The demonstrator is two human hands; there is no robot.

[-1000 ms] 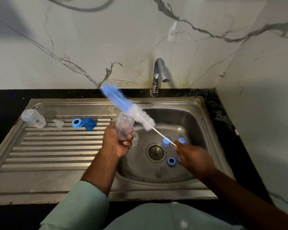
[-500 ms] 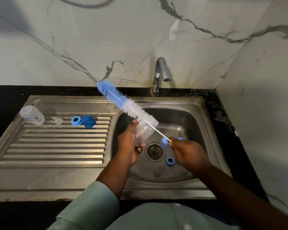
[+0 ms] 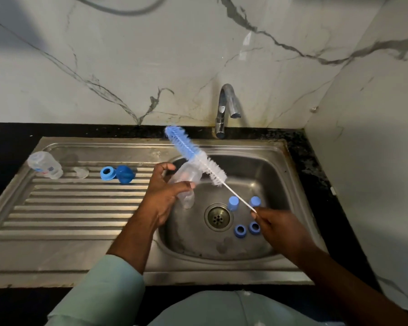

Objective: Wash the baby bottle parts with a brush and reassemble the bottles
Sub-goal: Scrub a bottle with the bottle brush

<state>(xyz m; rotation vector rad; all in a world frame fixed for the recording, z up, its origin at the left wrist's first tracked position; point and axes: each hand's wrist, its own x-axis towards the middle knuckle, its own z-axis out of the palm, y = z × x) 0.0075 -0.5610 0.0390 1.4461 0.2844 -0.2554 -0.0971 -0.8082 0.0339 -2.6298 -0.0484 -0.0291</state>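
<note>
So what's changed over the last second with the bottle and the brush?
The left hand carried the clear bottle from the sink's edge rightward over the basin and tipped it. The right hand holds the brush by its wire handle throughout, bristles outside the bottle. Parts on the drainboard and the blue pieces in the basin stayed put.

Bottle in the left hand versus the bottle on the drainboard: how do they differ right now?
The held bottle is gripped by the left hand over the sink basin; the drainboard bottle lies untouched on its side on the ribbed drainboard. The bottle brush, held by the right hand, crosses just behind the held bottle; nothing is near the other. The drainboard bottle shows a printed label; none is visible on the held one. Both are clear plastic and uncapped.
</note>
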